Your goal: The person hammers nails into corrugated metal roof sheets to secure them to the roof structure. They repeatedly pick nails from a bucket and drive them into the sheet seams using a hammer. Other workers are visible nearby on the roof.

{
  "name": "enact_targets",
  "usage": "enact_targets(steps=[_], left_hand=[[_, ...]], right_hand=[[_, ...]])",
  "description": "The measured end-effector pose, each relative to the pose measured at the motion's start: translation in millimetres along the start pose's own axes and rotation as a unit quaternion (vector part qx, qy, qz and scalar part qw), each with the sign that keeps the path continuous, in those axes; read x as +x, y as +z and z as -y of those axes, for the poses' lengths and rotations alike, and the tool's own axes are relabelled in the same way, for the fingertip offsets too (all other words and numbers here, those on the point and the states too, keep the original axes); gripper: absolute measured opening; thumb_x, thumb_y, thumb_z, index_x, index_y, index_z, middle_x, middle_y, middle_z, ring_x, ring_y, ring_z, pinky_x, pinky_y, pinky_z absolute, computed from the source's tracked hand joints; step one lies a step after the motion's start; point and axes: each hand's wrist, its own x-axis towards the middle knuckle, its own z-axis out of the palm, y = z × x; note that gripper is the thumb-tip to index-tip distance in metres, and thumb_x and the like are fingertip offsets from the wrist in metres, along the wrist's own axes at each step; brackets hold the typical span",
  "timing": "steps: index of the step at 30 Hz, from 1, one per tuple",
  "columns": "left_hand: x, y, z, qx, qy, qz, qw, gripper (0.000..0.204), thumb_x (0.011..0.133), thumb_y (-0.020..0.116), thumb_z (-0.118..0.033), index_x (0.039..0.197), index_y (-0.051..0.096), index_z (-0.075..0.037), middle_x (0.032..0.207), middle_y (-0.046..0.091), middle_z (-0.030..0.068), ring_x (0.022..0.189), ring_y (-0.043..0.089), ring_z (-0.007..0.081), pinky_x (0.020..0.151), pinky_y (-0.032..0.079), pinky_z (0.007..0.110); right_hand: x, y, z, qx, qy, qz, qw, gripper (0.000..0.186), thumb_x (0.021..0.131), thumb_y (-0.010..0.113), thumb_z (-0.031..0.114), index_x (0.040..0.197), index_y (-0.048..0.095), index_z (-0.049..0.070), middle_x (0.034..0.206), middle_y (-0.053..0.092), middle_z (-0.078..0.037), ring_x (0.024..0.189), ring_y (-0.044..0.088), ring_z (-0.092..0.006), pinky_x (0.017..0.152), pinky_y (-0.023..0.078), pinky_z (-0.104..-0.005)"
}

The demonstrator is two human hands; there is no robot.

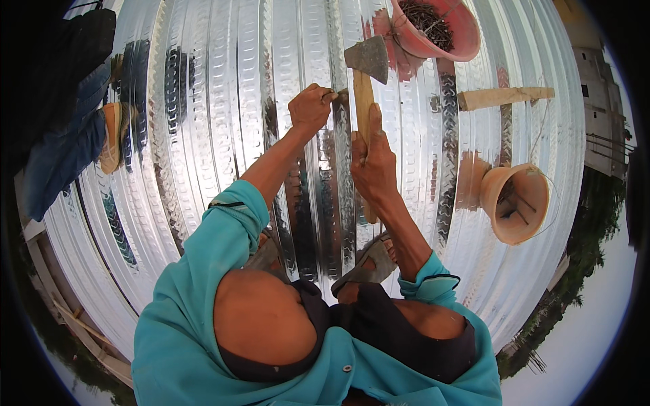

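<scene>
My right hand (374,162) is closed round the wooden handle of a hatchet (363,101), its thumb laid along the handle. The grey wedge-shaped head points away from me, just above the metal sheets. To its left, my left hand (311,108) pinches a short dark nail (340,92) close to a rib of the shiny ribbed metal decking (223,101). The nail's tip is too small to make out.
A red bucket (467,40) of nails stands at the far right. An orange bucket (491,196) with a few rods lies tipped nearer me. A wooden stick (508,98) lies between them. Another person's shoe (110,139) and jeans show at left. My sandals (369,264) rest on the decking.
</scene>
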Motion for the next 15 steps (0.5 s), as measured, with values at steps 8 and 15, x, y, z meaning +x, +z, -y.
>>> enact_targets(steps=[8, 15], left_hand=[[2.8, 3.5, -7.5, -0.004, -0.005, 0.026, 1.000, 0.022, 0.094, 0.067, -0.034, 0.098, 0.081, -0.017, 0.095, 0.071, 0.0041, 0.091, 0.070, 0.0282, 0.078, 0.054, 0.042], [1.0, -8.7, -3.2, 0.004, -0.033, 0.081, 0.996, 0.023, 0.092, 0.068, -0.026, 0.109, 0.078, -0.015, 0.107, 0.069, 0.0077, 0.100, 0.068, 0.0310, 0.087, 0.052, 0.044]], right_hand=[[-1.4, 20.7, -12.3, -0.034, 0.088, 0.098, 0.991, 0.070, 0.104, 0.052, 0.022, 0.162, 0.016, 0.007, 0.094, 0.062, -0.029, 0.078, 0.066, -0.0463, 0.066, 0.055, -0.0522], [15.9, 10.0, 8.7, -0.065, 0.075, 0.129, 0.987, 0.073, 0.103, 0.053, 0.022, 0.163, 0.012, 0.008, 0.092, 0.063, -0.030, 0.075, 0.065, -0.0477, 0.070, 0.054, -0.0542]])
